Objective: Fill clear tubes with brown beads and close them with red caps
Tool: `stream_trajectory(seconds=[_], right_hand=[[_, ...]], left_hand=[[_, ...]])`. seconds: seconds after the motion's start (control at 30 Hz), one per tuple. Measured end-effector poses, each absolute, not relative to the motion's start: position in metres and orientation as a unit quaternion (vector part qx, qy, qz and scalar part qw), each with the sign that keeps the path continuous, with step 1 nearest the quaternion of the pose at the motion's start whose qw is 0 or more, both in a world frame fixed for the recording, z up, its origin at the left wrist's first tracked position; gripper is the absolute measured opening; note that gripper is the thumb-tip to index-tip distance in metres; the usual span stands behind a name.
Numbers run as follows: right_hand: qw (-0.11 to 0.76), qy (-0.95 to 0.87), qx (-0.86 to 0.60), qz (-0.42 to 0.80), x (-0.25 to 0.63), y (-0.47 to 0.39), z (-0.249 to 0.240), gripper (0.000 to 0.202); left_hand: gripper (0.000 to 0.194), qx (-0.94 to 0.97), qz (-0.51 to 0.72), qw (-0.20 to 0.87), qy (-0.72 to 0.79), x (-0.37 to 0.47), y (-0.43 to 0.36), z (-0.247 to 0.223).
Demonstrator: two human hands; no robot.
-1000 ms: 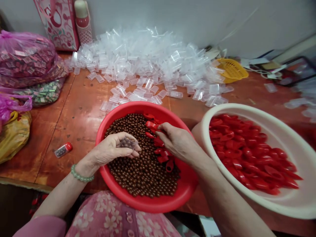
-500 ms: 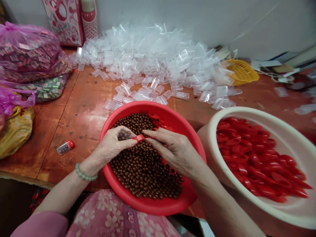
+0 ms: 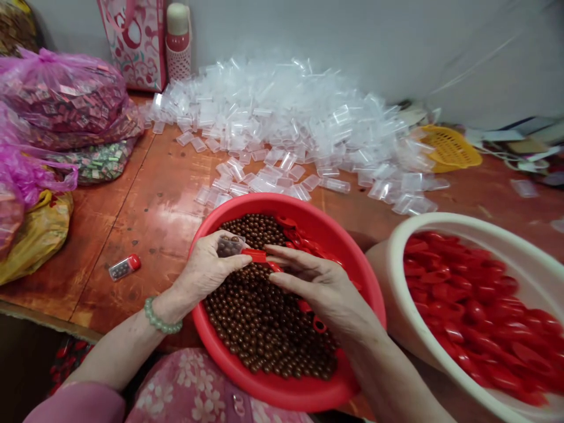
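Observation:
My left hand is closed around a small clear plastic container filled with brown balls, held over a red basin. A red cap sits at the container's right end, against my left thumb. My right hand has its thumb and fingers at the right side of this cap, around its red end; the exact contact is partly hidden. Below the hands, many shiny brown balls fill the basin. Red plastic pieces lie along its far side, and a red ringed piece shows beneath my right hand.
At right stands a white basin of red caps. Clear containers are heaped by the wall, near a yellow basket. A filled, red-capped container lies left. Beyond are stuffed bags and a bottle.
The whole view has shifted, so things appear lower and further right. The right fingers are spread a little more around the red cap, and more of the cap shows. My left hand keeps its hold.

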State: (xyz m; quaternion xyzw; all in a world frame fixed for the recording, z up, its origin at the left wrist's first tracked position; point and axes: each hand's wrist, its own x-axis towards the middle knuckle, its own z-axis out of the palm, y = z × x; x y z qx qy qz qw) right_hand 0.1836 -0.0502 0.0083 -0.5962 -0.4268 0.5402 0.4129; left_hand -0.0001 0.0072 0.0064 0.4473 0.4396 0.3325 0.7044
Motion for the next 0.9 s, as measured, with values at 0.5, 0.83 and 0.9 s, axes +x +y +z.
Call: stream_trajectory(seconds=[0.5,0.83,0.9], right_hand=[[0.555,-0.420,-0.566,0.442,0.143,-0.028,-0.006,0.015],[0.508,-0.542,-0.552,0.379,0.168,-0.016,0.013,0.012],[0.488,-0.604,-0.531,0.339,0.166,-0.014,0.016,0.012]], left_hand=[[0.013,0.473,0.304,0.702,0.437,0.001,0.006,0.004],[0.013,0.450,0.226,0.773,0.386,0.002,0.007,0.008],[0.015,0.443,0.222,0.781,0.381,0.003,0.007,0.007]])
